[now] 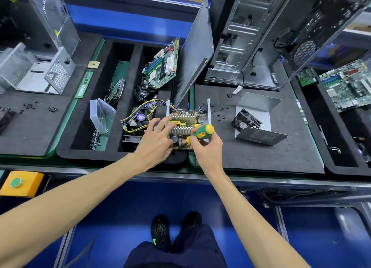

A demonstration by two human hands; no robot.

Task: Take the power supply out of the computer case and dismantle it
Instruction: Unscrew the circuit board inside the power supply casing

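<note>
Dark foam bench mat (271,157) on a blue-framed line. The power supply (183,125) sits at its near-left edge, out of the computer case (241,47) at 1 o'clock. Its sheet-metal cover (259,111) and fan (246,123) lie detached at 3 o'clock; the finned heatsinks and circuit board remain mounted. The left hand (156,139) rests spread-fingered on the unit; the right hand (206,147) grasps a green-yellow screwdriver (200,133).
</note>
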